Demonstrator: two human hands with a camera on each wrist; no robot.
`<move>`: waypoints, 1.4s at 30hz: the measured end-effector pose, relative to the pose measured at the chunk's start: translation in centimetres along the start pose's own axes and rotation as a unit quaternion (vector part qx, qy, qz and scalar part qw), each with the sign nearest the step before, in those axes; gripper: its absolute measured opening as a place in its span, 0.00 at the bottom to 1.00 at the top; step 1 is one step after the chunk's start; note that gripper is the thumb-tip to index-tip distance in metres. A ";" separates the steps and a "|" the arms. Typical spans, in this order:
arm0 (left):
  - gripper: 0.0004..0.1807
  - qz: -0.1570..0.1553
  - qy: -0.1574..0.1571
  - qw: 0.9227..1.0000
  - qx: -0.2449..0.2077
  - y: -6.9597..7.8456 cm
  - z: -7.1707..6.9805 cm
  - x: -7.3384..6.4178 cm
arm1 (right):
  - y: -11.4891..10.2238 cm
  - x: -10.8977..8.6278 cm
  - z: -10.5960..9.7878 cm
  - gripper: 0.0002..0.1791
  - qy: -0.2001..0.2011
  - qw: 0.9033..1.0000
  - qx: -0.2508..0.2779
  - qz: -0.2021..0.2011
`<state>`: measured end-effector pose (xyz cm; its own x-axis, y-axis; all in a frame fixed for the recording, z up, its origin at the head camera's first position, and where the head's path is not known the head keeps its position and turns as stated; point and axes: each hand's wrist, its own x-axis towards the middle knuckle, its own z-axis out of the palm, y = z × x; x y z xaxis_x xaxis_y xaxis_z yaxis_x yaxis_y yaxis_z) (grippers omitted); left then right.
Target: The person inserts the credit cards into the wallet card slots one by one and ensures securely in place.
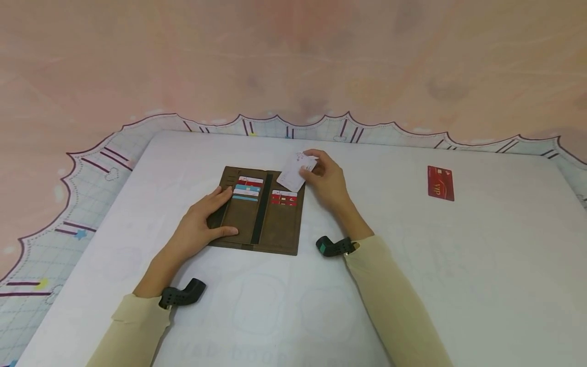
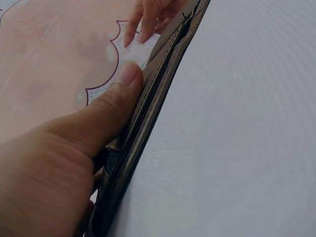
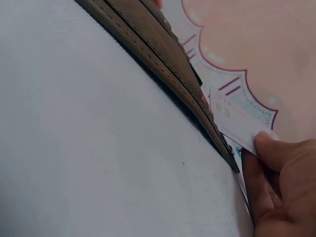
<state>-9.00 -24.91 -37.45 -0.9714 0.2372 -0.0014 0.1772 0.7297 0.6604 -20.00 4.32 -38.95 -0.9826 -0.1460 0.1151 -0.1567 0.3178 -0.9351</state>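
A brown wallet (image 1: 281, 229) lies unfolded on the white table, with a dark band down its middle. Red, white and blue card edges show in its left slots, and red ones in the right slots. My left hand (image 1: 199, 219) rests over the wallet's left side, thumb and fingers spread and pressing on it. Between thumb and fingers my right hand (image 1: 327, 178) pinches a white card (image 1: 293, 172), held tilted over the wallet's upper right corner. In the right wrist view, faint print shows on this white card (image 3: 232, 118), near the wallet's edge (image 3: 163, 54).
A red VIP card (image 1: 441, 183) lies apart on the table to the right. The white tabletop (image 1: 390, 285) is bordered by a scalloped, patterned cloth edge (image 1: 293, 130). Black wrist cameras (image 1: 183, 294) sit on both wrists.
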 end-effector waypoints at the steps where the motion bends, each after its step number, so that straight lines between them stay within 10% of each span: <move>1: 0.49 -0.001 -0.001 1.000 0.001 0.0 0.0 0.0 | 0.0 0.1 0.1 0.23 -0.004 1.000 -0.013 0.000; 15: 0.49 0.001 -0.001 1.000 -0.002 0.0 0.1 0.0 | -0.7 0.3 0.9 0.21 -0.059 0.991 -0.121 -0.002; 42: 0.49 0.015 0.001 1.000 -0.002 -0.5 0.1 0.1 | -0.7 0.2 0.8 0.18 -0.109 0.981 -0.154 -0.043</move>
<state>-9.19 -25.15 -37.85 -0.9658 0.2585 0.0201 0.2065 0.7199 0.6626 -19.99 3.32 -38.53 -0.9249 -0.3713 0.0823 -0.2935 0.5592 -0.7753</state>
